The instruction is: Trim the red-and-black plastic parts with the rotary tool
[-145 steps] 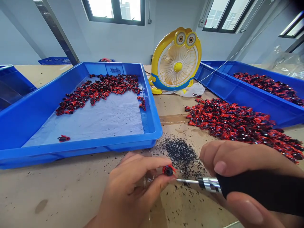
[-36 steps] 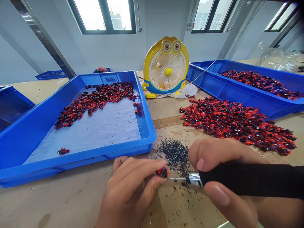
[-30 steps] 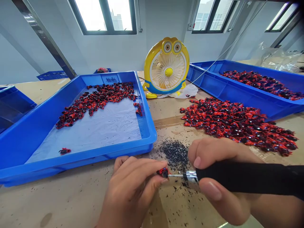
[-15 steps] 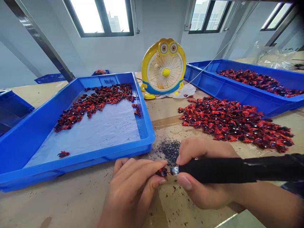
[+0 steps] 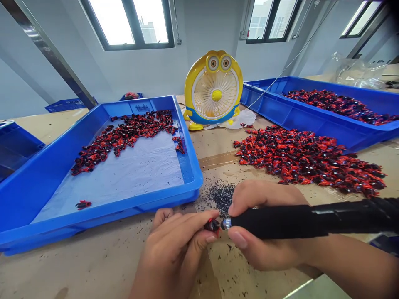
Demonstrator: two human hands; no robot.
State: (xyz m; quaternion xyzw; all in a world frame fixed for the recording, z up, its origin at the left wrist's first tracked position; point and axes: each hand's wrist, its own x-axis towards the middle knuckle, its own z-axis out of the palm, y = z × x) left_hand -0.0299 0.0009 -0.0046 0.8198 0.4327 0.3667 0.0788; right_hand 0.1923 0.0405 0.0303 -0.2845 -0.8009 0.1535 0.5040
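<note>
Between the thumb and fingers of my left hand is a small red-and-black part, mostly covered by the fingertips. My right hand grips a thick black rotary tool with a silver collar at its front. The thin tip of the tool meets the part's right side; whether it is inside the part I cannot tell. Dark shavings lie on the table just beyond my fingertips.
A blue tray at left holds many similar parts on a white sheet. A loose pile of red-and-black parts lies at right, before another blue tray. A yellow fan stands at the back.
The tool and my right hand have shifted slightly left, and the collar sits closer to the part. My left hand keeps its hold.
</note>
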